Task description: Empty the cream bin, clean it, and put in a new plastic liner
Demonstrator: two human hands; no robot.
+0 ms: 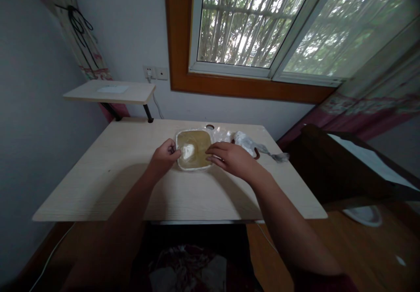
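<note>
A squarish container (205, 141) with a pale rim and a yellowish-brown inside sits on the table in front of me. Shiny, see-through plastic film (188, 152) appears to lie over it, with a bright reflection left of its middle. At the left rim, my left hand (164, 156) has its fingers curled in a pinch on the film's edge. My right hand (229, 158) reaches over the right rim, fingers stretched and slightly apart, their tips touching the film or rim. Just behind that hand lies a crumpled clear plastic bag (244, 141), partly covering a reddish-brown curved piece (256, 153).
The pale wooden table (131, 195) has a raised shelf (108, 91) at its back left, bearing a white sheet (113, 89). A round cable hole (210, 127) lies behind the container. Dark furniture (328, 169) stands at the right, and a window (256, 25) is ahead.
</note>
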